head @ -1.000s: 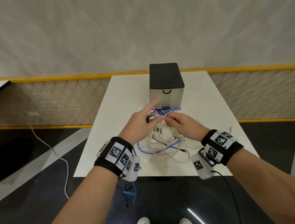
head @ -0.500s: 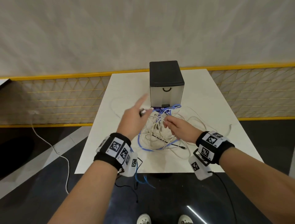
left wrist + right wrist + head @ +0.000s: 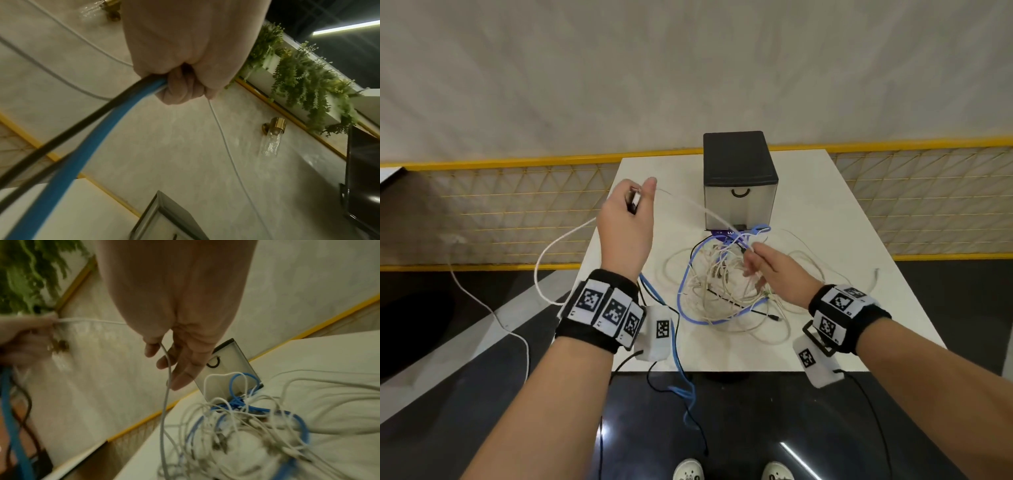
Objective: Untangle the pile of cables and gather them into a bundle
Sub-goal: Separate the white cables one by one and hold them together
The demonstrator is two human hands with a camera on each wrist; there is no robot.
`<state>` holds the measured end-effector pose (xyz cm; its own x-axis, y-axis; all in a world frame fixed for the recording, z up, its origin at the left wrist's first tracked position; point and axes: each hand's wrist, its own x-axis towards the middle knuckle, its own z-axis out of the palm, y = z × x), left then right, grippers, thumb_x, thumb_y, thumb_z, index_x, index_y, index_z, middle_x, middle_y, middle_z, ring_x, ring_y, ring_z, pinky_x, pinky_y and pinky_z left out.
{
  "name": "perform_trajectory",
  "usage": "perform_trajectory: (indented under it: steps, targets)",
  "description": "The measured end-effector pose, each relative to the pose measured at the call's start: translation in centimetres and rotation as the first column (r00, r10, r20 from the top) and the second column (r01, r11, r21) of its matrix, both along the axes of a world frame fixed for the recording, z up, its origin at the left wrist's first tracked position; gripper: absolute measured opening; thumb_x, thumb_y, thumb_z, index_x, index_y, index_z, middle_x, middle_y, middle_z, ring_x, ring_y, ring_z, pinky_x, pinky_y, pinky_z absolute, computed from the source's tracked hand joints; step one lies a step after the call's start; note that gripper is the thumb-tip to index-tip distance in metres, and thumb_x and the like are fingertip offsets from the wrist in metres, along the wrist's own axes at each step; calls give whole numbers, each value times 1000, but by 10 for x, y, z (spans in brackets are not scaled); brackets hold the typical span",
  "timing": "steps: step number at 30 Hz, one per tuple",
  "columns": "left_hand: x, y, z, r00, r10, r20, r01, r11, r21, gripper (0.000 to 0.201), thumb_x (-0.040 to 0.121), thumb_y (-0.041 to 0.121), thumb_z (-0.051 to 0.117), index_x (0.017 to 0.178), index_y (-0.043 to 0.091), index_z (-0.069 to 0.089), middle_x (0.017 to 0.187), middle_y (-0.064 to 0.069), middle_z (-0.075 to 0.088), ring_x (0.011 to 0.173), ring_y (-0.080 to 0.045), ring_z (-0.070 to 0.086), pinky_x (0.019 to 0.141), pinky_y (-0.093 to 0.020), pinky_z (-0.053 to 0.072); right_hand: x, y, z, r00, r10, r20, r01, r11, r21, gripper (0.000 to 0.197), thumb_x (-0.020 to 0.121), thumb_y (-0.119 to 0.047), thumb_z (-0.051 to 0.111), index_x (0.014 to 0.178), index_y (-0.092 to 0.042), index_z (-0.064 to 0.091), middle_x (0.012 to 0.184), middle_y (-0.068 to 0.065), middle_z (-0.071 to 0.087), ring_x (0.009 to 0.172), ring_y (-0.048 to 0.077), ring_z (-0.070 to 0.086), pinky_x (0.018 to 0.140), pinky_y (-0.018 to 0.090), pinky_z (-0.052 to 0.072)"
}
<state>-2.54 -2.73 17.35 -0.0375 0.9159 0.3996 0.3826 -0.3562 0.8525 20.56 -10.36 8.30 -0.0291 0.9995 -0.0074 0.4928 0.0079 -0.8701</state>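
A tangled pile of white, blue and black cables [image 3: 722, 291] [image 3: 246, 426] lies on the white table [image 3: 859, 240]. My left hand [image 3: 640, 197] [image 3: 185, 87] is raised above the table's left side, fist closed on several cable ends. A blue cable [image 3: 82, 154] and a black cable [image 3: 51, 144] run from that fist and hang over the table's front edge [image 3: 678, 359]. A thin white cable [image 3: 688, 202] [image 3: 166, 394] stretches from the left hand to my right hand [image 3: 751, 253] [image 3: 162, 353]. The right hand pinches it between thumb and fingers just above the pile.
A black-topped drawer box [image 3: 739, 178] stands behind the pile. A white cable loop [image 3: 544, 267] hangs in the air past the table's left edge. Another white cord [image 3: 493, 315] lies on the dark floor. A yellow-framed mesh fence [image 3: 517, 212] runs behind the table.
My left hand has risen and moved left, away from the pile, drawing the white cable out taut. The right hand has stayed near the pile's far side, with the cable between its fingers.
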Motion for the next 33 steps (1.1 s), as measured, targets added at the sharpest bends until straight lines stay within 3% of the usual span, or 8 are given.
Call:
perform_trajectory:
  steps: [3, 5, 7, 13, 19, 23, 29, 33]
  targets:
    - [2, -6, -3, 999, 17, 46, -17, 1000, 0, 13, 100, 31, 56, 93, 20, 58, 68, 9, 41, 53, 1, 43, 55, -15, 32, -9, 8, 30, 983, -80, -164, 90, 995, 53, 26, 104, -22, 30, 86, -18, 48, 76, 3, 50, 78, 34, 69, 59, 37, 53]
    - [8, -17, -5, 997, -62, 39, 63, 997, -33, 42, 99, 25, 58, 140, 20, 47, 78, 19, 46, 58, 18, 48, 60, -2, 36, -15, 12, 51, 987, -40, -156, 55, 994, 92, 26, 104, -22, 30, 91, -13, 50, 73, 9, 48, 71, 38, 69, 54, 37, 53]
    - [16, -30, -7, 976, -211, -50, 209, 977, -45, 62, 98, 31, 59, 153, 33, 30, 71, 13, 47, 54, 3, 49, 58, -3, 36, -24, 12, 66, 998, 22, -65, -14, 992, 125, 25, 104, -22, 32, 97, -8, 52, 71, 16, 47, 64, 37, 68, 52, 40, 54]
    - [20, -35, -17, 937, -307, -165, 289, 949, -124, 22, 95, 43, 59, 110, 28, 64, 77, 7, 65, 60, -4, 53, 60, -18, 43, -47, -7, 75, 991, 128, -47, -124, 989, 82, 27, 104, -22, 31, 99, -5, 51, 66, 16, 44, 51, 31, 64, 46, 36, 53]
    - [12, -44, -23, 908, -400, -127, 372, 907, -199, 19, 96, 32, 62, 106, 18, 68, 62, 29, 58, 58, 10, 50, 60, -5, 35, -59, -40, 31, 962, 255, -100, -268, 949, -167, 29, 105, -23, 27, 101, -2, 46, 74, 18, 56, 71, 32, 71, 62, 39, 61]
    - [14, -60, -33, 889, -449, -86, 420, 876, -236, 21, 98, 32, 59, 99, 14, 71, 62, 21, 59, 56, 7, 50, 59, -9, 36, -70, -64, -13, 932, 345, -112, -362, 862, -355, 30, 104, -23, 33, 105, -2, 54, 86, 13, 61, 84, 28, 61, 78, 42, 58]
    - [10, -87, -41, 856, -510, 89, 502, 775, -384, 34, 101, 35, 52, 79, 12, 61, 47, 5, 29, 41, -11, 22, 42, -22, 19, -76, -84, -30, 679, 596, 430, -352, 777, -521, 53, 98, -47, 42, 76, -3, 64, 78, 14, 66, 68, 24, 56, 67, 34, 40]
    - [8, -103, -39, 821, -509, 258, 566, 669, -482, 39, 103, 34, 47, 69, 16, 42, 52, 0, 23, 40, -11, 17, 40, -19, 14, -62, -79, -13, 813, 273, 514, -161, 954, -252, 40, 84, -51, 62, 99, -15, 57, 93, 4, 63, 80, 21, 58, 73, 34, 47]
